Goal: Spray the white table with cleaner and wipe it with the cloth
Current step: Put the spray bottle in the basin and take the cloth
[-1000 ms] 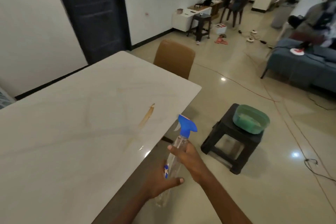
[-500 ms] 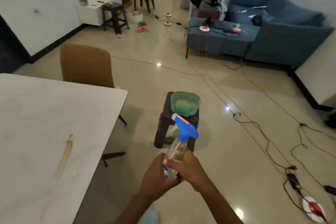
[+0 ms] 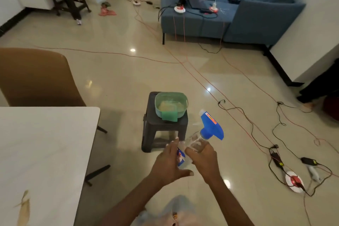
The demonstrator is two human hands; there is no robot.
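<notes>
A clear spray bottle [image 3: 196, 143] with a blue trigger head [image 3: 211, 127] tilts to the right in front of me. My right hand [image 3: 202, 159] grips its upper body. My left hand [image 3: 169, 163] rests against the lower part, fingers spread along the bottle. The white table [image 3: 45, 152] lies at the left with a brown streak [image 3: 23, 211] near its front edge. A green cloth [image 3: 169, 115] hangs over the rim of a green basin [image 3: 183, 99], which stands on a dark stool [image 3: 156, 128] beyond my hands.
A brown chair [image 3: 36, 77] stands at the table's far end. Orange and black cables cross the tiled floor to the right, with a round white and red socket reel [image 3: 294, 181] near my right arm. A blue sofa [image 3: 238, 11] fills the far right.
My view has swung right, away from the table and toward the stool. The bottle has tilted rightward and my left hand has loosened to spread fingers along it.
</notes>
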